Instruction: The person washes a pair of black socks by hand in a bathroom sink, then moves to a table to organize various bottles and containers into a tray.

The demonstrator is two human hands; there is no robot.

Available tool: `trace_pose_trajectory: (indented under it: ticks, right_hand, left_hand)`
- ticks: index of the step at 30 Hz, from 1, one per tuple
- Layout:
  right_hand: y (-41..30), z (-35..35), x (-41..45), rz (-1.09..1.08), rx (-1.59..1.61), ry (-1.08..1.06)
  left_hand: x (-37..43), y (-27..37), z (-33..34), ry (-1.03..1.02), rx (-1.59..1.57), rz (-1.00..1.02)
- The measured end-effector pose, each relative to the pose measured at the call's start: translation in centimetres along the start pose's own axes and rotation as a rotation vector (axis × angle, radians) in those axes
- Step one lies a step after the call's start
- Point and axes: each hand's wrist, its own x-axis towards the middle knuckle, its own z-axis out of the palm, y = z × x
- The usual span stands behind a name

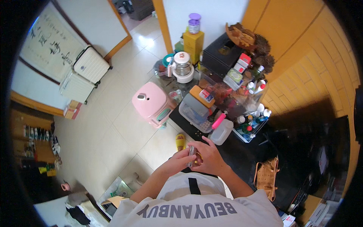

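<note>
In front of my waist, a small stack of cards (191, 155) stands on edge between my hands. The layered edges of the stack face up at me. My left hand (180, 158) grips it from the left, thumb along the near side. From the right, my right hand (209, 155) closes around the stack, with one finger sticking out towards the clear plastic lid (222, 132). Beyond my hands, on the black cabinet top (236, 159), sits a clear plastic box (192, 112) with a pink-handled tool (219, 120) beside it.
A pink lidded bin (153, 102) stands on the tiled floor. Several bottles fill a tray (245, 136) at the right, near a tan bag (266, 177). An electric kettle (182, 68) and a black box (221, 55) are farther back. Two white suitcases (92, 66) lean by the wall.
</note>
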Motion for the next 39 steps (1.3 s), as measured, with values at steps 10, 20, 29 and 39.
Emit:
trace_pose_trajectory:
  ticks: [10, 20, 29, 39]
  right_hand:
    - [-3.4, 9.3, 7.5, -0.085, 0.204, -0.199]
    - [-8.7, 26.8, 24.0, 0.182, 0.596, -0.373]
    - [-12.9, 35.2, 36.3, 0.334, 0.645, -0.419]
    - [-8.0, 39.5, 53.9, 0.375, 0.934, -0.405]
  left_hand:
    - [-8.9, 0.7, -8.1, 0.126, -0.293, 0.163]
    - [-23.2, 7.0, -25.2, 0.752, 0.543, 0.422]
    - [-28.3, 15.3, -35.7, 0.913, 1.194, 0.421]
    - [-25.0, 28.4, -49.6, 0.910, 1.422, 0.290]
